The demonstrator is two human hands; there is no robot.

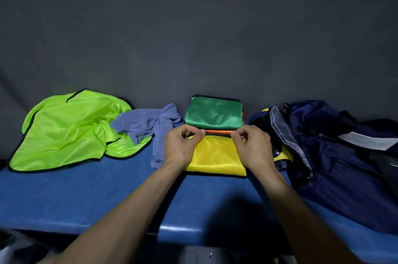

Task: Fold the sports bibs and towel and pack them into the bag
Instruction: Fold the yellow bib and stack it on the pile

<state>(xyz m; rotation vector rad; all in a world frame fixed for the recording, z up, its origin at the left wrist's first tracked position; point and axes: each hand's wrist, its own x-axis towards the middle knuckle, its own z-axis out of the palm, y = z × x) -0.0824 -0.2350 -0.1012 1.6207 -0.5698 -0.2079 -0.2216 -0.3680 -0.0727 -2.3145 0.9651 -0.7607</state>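
Both hands pinch the far edge of the folded yellow bib [216, 156]: the left hand [179, 145] at its left corner, the right hand [251, 145] at its right. A folded green bib [213, 113] lies just behind. The lime bib [64, 130] and blue towel [146, 123] sit unfolded on the blue surface [86, 194]; the navy bag [336, 151] lies open at right.

Bare blue bench [90, 197] nearside; towel [148, 125] crowds left of yellow bib [217, 153], bag [336, 156] right
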